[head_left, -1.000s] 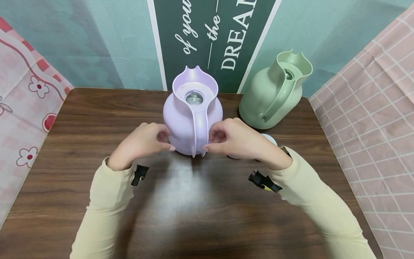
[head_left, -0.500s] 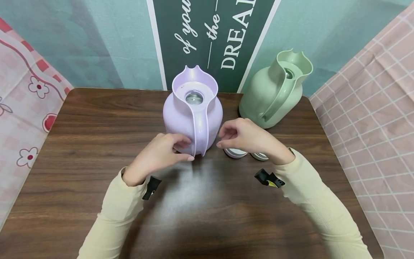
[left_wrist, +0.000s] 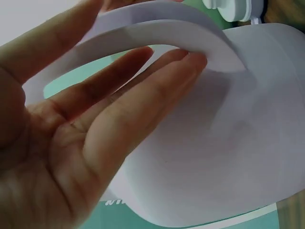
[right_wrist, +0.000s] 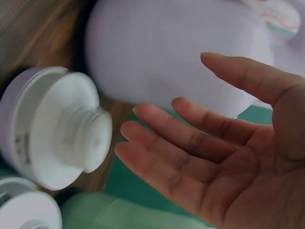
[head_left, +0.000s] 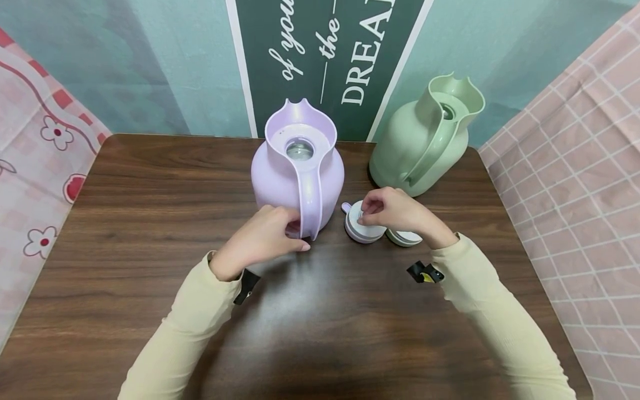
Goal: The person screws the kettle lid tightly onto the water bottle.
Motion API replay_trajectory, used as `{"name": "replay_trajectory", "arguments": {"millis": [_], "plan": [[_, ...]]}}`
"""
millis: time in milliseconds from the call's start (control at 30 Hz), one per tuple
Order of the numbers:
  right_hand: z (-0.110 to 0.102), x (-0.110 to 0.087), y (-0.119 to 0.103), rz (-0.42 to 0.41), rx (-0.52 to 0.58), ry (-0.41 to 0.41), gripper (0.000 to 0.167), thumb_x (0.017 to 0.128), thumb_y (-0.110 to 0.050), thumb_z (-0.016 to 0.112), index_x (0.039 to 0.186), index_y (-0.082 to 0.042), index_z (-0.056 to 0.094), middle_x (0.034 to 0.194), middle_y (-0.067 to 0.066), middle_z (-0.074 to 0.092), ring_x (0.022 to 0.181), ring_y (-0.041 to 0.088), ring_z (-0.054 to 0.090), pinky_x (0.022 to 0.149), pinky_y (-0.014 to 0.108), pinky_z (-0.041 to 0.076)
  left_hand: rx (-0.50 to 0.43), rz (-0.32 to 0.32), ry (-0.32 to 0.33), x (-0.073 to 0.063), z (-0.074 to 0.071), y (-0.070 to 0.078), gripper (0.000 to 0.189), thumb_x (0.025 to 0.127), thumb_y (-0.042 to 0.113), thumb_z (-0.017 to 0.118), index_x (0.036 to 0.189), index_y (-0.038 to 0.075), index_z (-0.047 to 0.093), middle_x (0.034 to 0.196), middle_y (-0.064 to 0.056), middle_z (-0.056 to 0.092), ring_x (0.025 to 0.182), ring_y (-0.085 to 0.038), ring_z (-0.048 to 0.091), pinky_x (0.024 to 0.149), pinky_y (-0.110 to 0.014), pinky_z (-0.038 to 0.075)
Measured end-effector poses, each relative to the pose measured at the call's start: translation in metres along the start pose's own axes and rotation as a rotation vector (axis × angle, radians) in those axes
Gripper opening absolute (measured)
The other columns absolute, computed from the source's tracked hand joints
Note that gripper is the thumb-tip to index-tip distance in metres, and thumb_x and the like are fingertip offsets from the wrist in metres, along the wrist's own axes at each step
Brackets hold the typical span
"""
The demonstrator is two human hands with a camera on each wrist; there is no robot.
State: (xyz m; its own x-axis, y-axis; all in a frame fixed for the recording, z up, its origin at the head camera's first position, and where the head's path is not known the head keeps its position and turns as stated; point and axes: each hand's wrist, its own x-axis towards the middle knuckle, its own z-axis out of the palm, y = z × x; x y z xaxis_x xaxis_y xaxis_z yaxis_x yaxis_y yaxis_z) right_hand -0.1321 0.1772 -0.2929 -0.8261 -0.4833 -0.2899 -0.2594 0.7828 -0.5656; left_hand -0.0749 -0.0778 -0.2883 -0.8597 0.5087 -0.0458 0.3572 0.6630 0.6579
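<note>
A lavender thermos jug stands upright with its mouth uncovered and its handle facing the person. At the lower handle is my left hand; the left wrist view shows its fairly straight fingers passing between handle and body, thumb outside. To the right of the jug lies a round white-and-lavender stopper with a raised knob. My right hand is over this stopper. In the right wrist view its loosely spread fingers are apart from the knob.
A green thermos jug, also uncovered, stands at the back right. A second stopper lies next to the first, partly beneath the right hand. Fabric backdrops border the brown wooden table at the back and sides.
My left hand has moved right from the jug's left side to its handle. My right hand has left the handle and moved right to the nearer stopper. The jugs stay put.
</note>
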Motion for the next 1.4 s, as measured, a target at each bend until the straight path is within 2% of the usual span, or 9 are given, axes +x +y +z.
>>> {"name": "replay_trajectory", "arguments": {"millis": [133,300,633,800,967,1133,1400], "plan": [[-0.001,0.005,0.013,0.031,-0.004,-0.014,0.018,0.079,-0.016,0.069,0.088,-0.002,0.062,0.085,0.006,0.065,0.084,0.021,0.059,0.072,0.035,0.046,0.040,-0.001,0.005,0.002,0.002,0.000,0.015,0.071,0.015,0.076,0.078,0.008,0.064,0.066,0.003,0.059,0.064,-0.016,0.052,0.065,-0.033,0.044],[-0.003,0.009,0.023,0.042,-0.018,0.008,0.021,0.079,-0.014,0.069,0.091,0.001,0.062,0.088,0.010,0.064,0.085,0.024,0.058,0.074,0.037,0.045,0.051,0.000,0.015,0.004,0.002,0.000,0.014,0.071,0.015,0.076,0.074,0.009,0.063,0.063,0.003,0.057,0.063,-0.017,0.053,0.063,-0.033,0.044],[-0.001,0.015,0.028,0.068,-0.067,0.067,0.029,0.077,-0.015,0.069,0.097,0.004,0.060,0.092,0.018,0.060,0.088,0.030,0.053,0.077,0.042,0.041,0.060,-0.007,0.013,0.005,0.003,0.001,0.014,0.071,0.015,0.076,0.073,0.007,0.063,0.062,0.003,0.058,0.062,-0.016,0.054,0.062,-0.032,0.044],[0.000,0.020,0.031,0.071,-0.089,0.014,0.040,0.076,-0.015,0.070,0.109,0.004,0.056,0.108,0.022,0.058,0.101,0.034,0.051,0.084,0.045,0.040,0.068,-0.007,0.015,0.006,0.002,0.002,0.014,0.072,0.015,0.075,0.073,0.007,0.064,0.061,0.003,0.057,0.061,-0.016,0.053,0.061,-0.032,0.044],[0.006,0.028,0.037,0.078,-0.113,-0.057,0.052,0.075,-0.017,0.070,0.119,0.003,0.052,0.118,0.021,0.054,0.106,0.034,0.048,0.086,0.044,0.040,0.075,-0.002,0.019,0.006,0.002,0.003,0.013,0.072,0.015,0.075,0.072,0.007,0.064,0.061,0.003,0.057,0.061,-0.017,0.054,0.061,-0.033,0.044],[0.014,0.034,0.036,0.072,-0.176,-0.071,0.058,0.073,-0.018,0.072,0.122,0.003,0.051,0.118,0.024,0.052,0.108,0.036,0.046,0.087,0.045,0.038,0.083,-0.006,0.024,0.006,0.003,0.002,0.014,0.071,0.015,0.075,0.072,0.007,0.064,0.062,0.002,0.058,0.062,-0.019,0.055,0.062,-0.034,0.045],[0.025,0.037,0.032,0.122,-0.225,-0.081,0.063,0.070,-0.018,0.074,0.126,0.000,0.050,0.119,0.029,0.046,0.108,0.046,0.041,0.086,0.051,0.036,0.087,-0.009,0.018,0.006,0.004,0.001,0.014,0.071,0.015,0.075,0.073,0.008,0.064,0.062,0.003,0.058,0.063,-0.019,0.055,0.063,-0.034,0.045]]}}
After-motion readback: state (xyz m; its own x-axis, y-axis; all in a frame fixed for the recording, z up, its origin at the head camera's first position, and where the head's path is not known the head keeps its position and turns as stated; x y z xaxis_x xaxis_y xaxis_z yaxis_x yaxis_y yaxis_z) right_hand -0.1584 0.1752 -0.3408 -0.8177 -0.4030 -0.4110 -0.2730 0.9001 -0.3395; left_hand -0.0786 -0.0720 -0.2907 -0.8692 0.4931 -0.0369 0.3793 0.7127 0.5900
